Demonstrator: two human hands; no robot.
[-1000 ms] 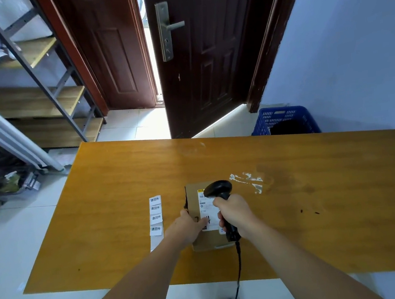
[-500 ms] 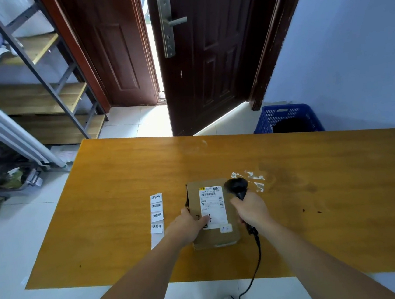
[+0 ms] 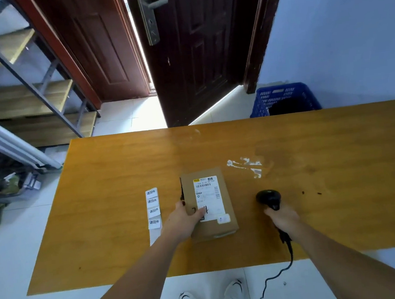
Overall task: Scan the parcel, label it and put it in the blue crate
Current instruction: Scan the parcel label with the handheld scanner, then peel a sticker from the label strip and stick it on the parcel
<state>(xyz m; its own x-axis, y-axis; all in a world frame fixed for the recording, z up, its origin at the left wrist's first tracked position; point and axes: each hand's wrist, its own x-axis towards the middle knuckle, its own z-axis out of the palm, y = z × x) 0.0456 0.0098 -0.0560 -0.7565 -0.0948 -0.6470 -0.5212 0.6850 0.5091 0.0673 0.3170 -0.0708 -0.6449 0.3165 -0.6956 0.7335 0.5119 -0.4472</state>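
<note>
A brown cardboard parcel with a white shipping label lies flat on the orange table. My left hand presses on its near left part, thumb over the label's lower edge. To the right of the parcel, my right hand grips a black barcode scanner by its handle, head pointing away, clear of the parcel. A strip of white stickers with printed characters lies just left of the parcel. The blue crate stands on the floor beyond the table's far right edge.
A dark wooden door stands ajar behind the table. Metal shelving with wooden boards fills the left side, with clutter on the floor below it. The scanner's cable hangs off the table's near edge. White tape residue marks the tabletop.
My right hand has carried the scanner from above the parcel's label off to the right, well clear of the box. My left hand stays on the parcel.
</note>
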